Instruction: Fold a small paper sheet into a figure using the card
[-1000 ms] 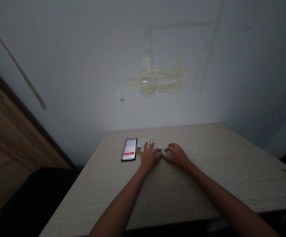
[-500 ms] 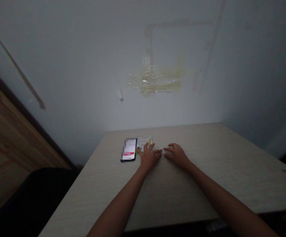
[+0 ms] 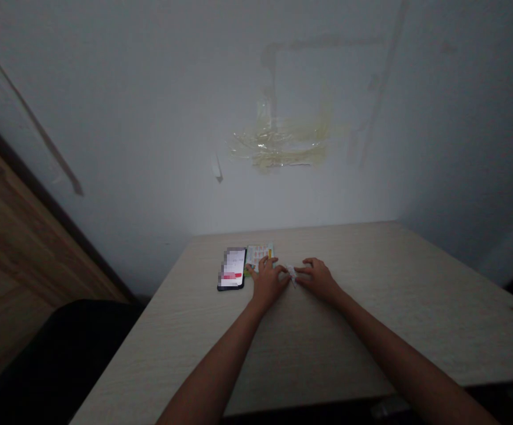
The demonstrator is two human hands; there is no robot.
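Observation:
Both my hands rest on a pale wooden table (image 3: 371, 319), close together near its far middle. Between them lies a small white piece of paper (image 3: 291, 273). My left hand (image 3: 267, 281) lies with fingers spread, its thumb and forefinger touching the paper's left side. My right hand (image 3: 318, 277) has its fingers curled and pinches the paper's right side. A small colourful printed card (image 3: 257, 254) lies just beyond my left hand, partly under its fingertips.
A phone (image 3: 232, 268) with a lit screen lies left of the card. A white wall (image 3: 194, 118) with old tape marks (image 3: 278, 144) stands behind the table. A dark chair (image 3: 56, 360) is at the lower left, beside a wooden panel (image 3: 12, 248).
My hands have drawn slightly closer together around the small paper, which now shows a little more between the fingers. Phone and card have not moved.

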